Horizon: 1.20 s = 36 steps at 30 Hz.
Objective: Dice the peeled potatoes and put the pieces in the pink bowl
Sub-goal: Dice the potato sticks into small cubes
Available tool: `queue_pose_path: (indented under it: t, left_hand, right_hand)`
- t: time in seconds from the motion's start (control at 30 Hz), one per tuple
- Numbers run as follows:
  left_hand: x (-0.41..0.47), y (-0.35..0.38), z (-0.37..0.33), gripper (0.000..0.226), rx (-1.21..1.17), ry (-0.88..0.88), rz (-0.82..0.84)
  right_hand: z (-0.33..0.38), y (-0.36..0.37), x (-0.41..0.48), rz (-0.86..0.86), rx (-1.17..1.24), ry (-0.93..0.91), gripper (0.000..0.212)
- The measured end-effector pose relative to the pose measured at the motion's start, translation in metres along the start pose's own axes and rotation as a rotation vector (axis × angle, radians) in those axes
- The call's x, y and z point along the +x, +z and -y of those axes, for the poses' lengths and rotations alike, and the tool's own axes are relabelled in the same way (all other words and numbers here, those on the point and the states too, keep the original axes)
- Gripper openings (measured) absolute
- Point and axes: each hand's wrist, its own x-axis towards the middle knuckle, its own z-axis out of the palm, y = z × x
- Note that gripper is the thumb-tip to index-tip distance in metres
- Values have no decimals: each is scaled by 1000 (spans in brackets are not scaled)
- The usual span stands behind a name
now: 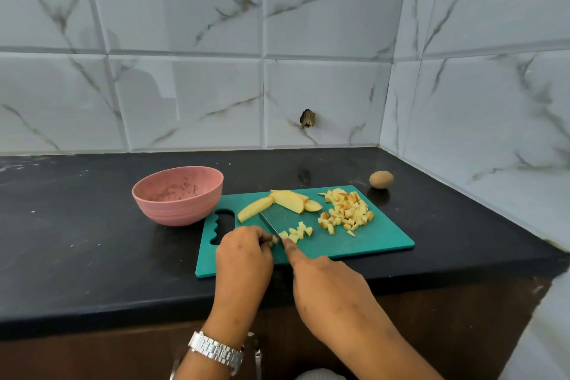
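A teal cutting board lies on the black counter. My right hand grips a knife, index finger stretched along the blade's spine; the handle is hidden in the hand. My left hand pinches a small potato stub against the board, right beside the blade. A few fresh cubes lie just right of the blade. A larger pile of diced potato sits on the board's far right. Long potato slices lie at the board's back edge. The pink bowl stands left of the board, holding no pieces.
One whole unpeeled potato sits on the counter behind the board's right corner. Tiled walls close in the counter at the back and right. The counter's front edge runs just below the board. A metal watch is on my left wrist.
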Motion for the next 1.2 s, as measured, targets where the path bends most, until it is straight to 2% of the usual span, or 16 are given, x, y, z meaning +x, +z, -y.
queue_pose_path:
  t: [0.17,0.43,0.67,0.83,1.0,1.2]
  left_hand:
    - [-1,-1,1,12,-42,-38,-44]
    - [0,-1,6,16,-56,-32,-15]
    - [0,-2,3,15,-29,-32,-2]
    - [-1,-1,9,16,-25,-51,-102]
    - [0,-2,11,16,-51,-80,-34]
    - [0,-2,11,13,-71,-79,-28]
  right_hand:
    - [1,-2,10,-37,-30,4,73]
    - [0,2,-9,-104,21,-21,65]
    - [12,3,1,-43,-28,-10,76]
    - [3,-1,0,-83,-3,2,73]
    - [3,-2,-15,-65,-5,-40,70]
    - [12,1,-7,-24,-60,-26,78]
